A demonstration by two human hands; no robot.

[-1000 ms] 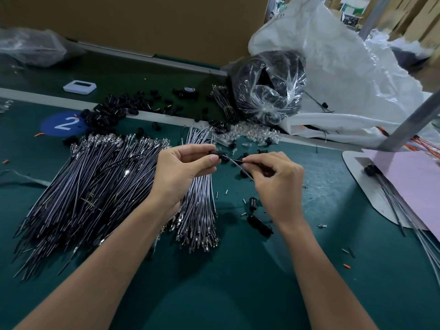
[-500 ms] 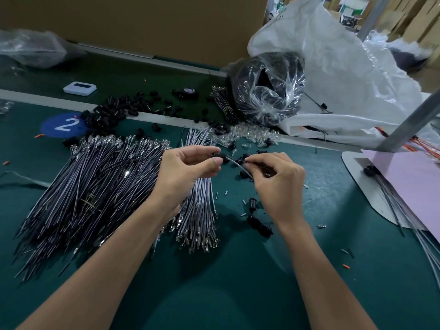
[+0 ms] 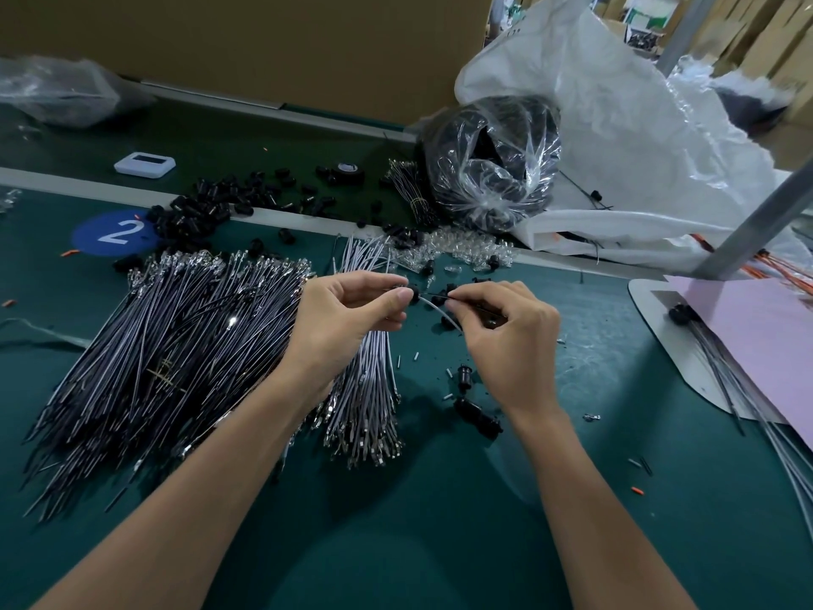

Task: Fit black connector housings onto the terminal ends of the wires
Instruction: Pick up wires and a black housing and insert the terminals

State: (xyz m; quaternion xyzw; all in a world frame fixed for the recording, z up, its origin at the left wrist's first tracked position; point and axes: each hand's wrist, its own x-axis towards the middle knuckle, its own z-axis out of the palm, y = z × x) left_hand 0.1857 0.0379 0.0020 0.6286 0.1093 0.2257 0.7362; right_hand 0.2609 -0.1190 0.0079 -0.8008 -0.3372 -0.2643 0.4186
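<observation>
My left hand (image 3: 352, 319) pinches a small black connector housing (image 3: 413, 295) between thumb and fingers above the green mat. Beside it, my right hand (image 3: 510, 336) pinches thin wires (image 3: 433, 301) whose ends reach the housing; one pale wire curves down under the fingers. A large heap of grey wires with metal terminals (image 3: 167, 358) lies left of my hands. A smaller bundle of pale wires (image 3: 374, 389) lies under my left wrist. Loose black housings (image 3: 206, 209) are scattered at the back of the mat.
Two black housings (image 3: 477, 411) lie on the mat below my right hand. A clear bag of black parts (image 3: 488, 160) and white sacking (image 3: 638, 138) stand behind. Finished wires lie on a pink sheet (image 3: 756, 336) at the right. A white device (image 3: 145, 164) sits far left.
Both hands have stayed together at the same spot. The right hand's fingers have shifted slightly along the wires towards the housing.
</observation>
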